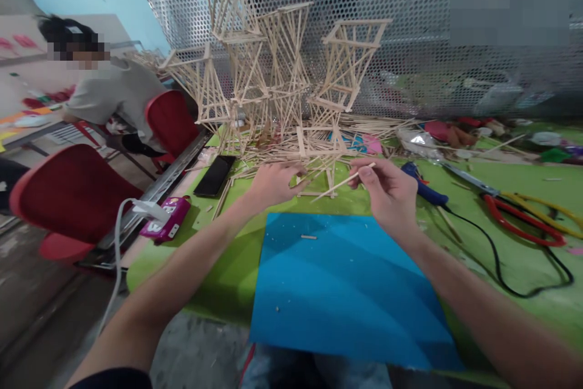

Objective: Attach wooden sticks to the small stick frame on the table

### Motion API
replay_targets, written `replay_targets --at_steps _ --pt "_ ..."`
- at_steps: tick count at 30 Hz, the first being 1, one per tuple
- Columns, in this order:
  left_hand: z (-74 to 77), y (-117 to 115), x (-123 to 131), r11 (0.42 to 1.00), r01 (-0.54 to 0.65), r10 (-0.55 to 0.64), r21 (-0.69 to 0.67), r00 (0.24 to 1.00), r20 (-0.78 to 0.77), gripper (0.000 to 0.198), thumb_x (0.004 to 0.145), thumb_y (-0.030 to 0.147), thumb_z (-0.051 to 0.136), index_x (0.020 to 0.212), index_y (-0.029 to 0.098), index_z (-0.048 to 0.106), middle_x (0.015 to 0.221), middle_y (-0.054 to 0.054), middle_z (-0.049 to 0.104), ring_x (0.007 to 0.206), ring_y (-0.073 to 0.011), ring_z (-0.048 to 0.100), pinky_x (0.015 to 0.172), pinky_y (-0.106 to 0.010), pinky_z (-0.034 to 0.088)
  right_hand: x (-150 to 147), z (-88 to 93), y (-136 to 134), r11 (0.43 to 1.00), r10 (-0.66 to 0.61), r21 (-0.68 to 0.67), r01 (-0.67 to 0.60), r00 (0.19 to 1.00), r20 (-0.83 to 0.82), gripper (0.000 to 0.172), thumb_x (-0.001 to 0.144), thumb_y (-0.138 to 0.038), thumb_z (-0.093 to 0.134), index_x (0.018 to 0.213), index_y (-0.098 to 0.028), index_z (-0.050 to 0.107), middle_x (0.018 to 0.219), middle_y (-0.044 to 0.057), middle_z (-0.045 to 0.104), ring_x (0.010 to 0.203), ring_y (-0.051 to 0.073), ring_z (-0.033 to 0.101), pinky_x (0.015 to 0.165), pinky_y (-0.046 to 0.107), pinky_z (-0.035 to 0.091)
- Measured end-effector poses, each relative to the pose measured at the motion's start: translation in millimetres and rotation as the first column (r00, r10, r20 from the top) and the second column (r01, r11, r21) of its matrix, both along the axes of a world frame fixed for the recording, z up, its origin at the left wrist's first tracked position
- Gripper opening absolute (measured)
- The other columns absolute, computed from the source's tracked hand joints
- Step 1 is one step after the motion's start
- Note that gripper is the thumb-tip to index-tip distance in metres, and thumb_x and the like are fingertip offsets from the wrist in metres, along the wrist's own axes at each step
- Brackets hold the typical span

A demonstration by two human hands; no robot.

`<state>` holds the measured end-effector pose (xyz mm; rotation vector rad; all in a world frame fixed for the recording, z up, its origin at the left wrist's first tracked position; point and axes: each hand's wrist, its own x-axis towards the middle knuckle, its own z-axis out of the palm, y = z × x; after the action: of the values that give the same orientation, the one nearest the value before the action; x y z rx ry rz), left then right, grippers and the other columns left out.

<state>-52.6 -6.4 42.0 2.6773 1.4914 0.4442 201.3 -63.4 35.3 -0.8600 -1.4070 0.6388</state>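
Over the near edge of the green table [501, 267], head view: R hand [387, 195] pinches a thin stick [344, 182] btwn thumb & fingertips, stick slanting down-left toward L hand [273, 182]. L hand curled, fingertips at a small stick frame [319, 152]; can't tell if it grips. Blue sheet [346, 292] lies just near of both hands. Stick towers [282, 73] stand far, by mesh wall [410, 13]. Right: glue gun [426, 189], red cutters [523, 228]. Left: black phone [215, 175], pink power strip [166, 219].
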Motion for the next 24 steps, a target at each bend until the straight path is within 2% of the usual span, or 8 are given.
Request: replay_targets --at_steps 3,6,9,12,18,24 --pt "-3.0 2.1 2.3 0.997 -0.036 0.033 -0.070 0.998 -0.051 0.048 0.106 0.059 0.057 0.131 0.023 0.078 0.124 -0.012 0.082 0.098 -0.0267 0.077 0.085 -0.035 0.055 6.7 -8.3 13.0 0.999 -0.032 -0.005 0.032 0.999 0.011 0.032 0.100 -0.049 0.075 0.118 -0.024 0.080 0.091 0.003 0.079 0.076 0.017 0.075 0.074 0.032 0.064" --pt "-7.1 4.4 3.3 0.995 -0.044 0.037 -0.093 0.997 -0.072 0.042 0.107 0.052 0.058 0.133 0.025 0.076 0.122 -0.010 0.082 0.097 -0.0250 0.077 0.082 -0.032 0.055 11.1 -15.2 23.5 0.999 -0.052 -0.009 0.052 0.999 -0.007 0.035 0.096 -0.048 0.080 0.121 -0.023 0.077 0.092 0.002 0.080 0.077 0.017 0.077 0.077 0.032 0.065" --pt "-10.6 7.1 2.6 0.992 0.008 -0.018 -0.124 0.997 -0.078 0.035 0.108 0.046 0.056 0.128 0.026 0.077 0.119 -0.006 0.083 0.091 -0.0214 0.076 0.078 -0.030 0.053 14.1 -19.7 30.7 0.997 -0.081 -0.017 0.080 0.995 -0.057 0.035 0.093 -0.042 0.084 0.120 -0.023 0.070 0.089 0.001 0.081 0.077 0.017 0.078 0.079 0.033 0.066" --pt "-13.6 9.8 0.5 0.991 0.058 -0.068 -0.120 0.994 -0.083 0.032 0.109 0.044 0.053 0.124 0.027 0.076 0.120 -0.006 0.082 0.093 -0.0216 0.075 0.076 -0.029 0.052 16.4 -22.2 35.5 0.995 -0.096 -0.023 0.094 0.991 -0.096 0.031 0.090 -0.036 0.087 0.110 -0.022 0.067 0.088 0.002 0.082 0.078 0.018 0.079 0.079 0.033 0.066" --pt "-16.6 13.7 -5.9 0.982 0.105 -0.125 -0.156 0.985 -0.123 0.033 0.109 0.046 0.050 0.124 0.025 0.070 0.109 -0.005 0.081 0.092 -0.0211 0.072 0.076 -0.028 0.048 16.2 -22.5 36.8 0.996 -0.088 -0.036 0.085 0.989 -0.117 0.020 0.090 -0.034 0.086 0.099 -0.018 0.077 0.086 0.004 0.082 0.075 0.017 0.078 0.079 0.032 0.067" --pt "-24.5 22.3 -12.3 0.959 0.225 -0.243 -0.173 0.966 -0.090 0.034 0.112 0.043 0.044 0.130 0.023 0.066 0.109 -0.006 0.080 0.087 -0.0213 0.071 0.078 -0.031 0.048 12.7 -16.7 30.6 0.997 -0.067 -0.052 0.062 0.993 -0.095 0.020 0.090 -0.040 0.086 0.097 -0.021 0.083 0.084 0.004 0.081 0.073 0.019 0.078 0.078 0.037 0.070"
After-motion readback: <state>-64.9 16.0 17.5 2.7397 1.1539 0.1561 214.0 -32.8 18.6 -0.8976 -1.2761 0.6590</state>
